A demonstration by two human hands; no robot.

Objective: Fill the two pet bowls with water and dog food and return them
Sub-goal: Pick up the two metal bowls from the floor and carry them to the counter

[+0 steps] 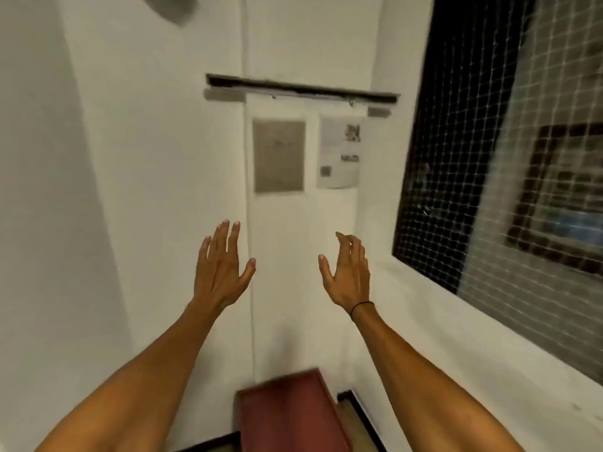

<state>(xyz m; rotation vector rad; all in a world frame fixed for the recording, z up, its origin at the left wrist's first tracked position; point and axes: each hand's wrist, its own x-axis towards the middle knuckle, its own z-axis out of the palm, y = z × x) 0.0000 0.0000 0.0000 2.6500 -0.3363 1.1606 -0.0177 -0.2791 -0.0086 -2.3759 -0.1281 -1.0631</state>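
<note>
Both of my arms reach forward toward a white wall. My left hand point(222, 269) is held up with its fingers spread and nothing in it. My right hand point(347, 272) is also raised, fingers slightly curled and apart, empty, with a thin black band around its wrist. No pet bowl, water or dog food shows in this view.
Two paper sheets point(279, 156) hang on the wall under a dark rail point(301, 89). A window covered with netting point(496, 158) fills the right side above a white sill. A reddish-brown box-like object point(290, 415) stands low in the corner below my hands.
</note>
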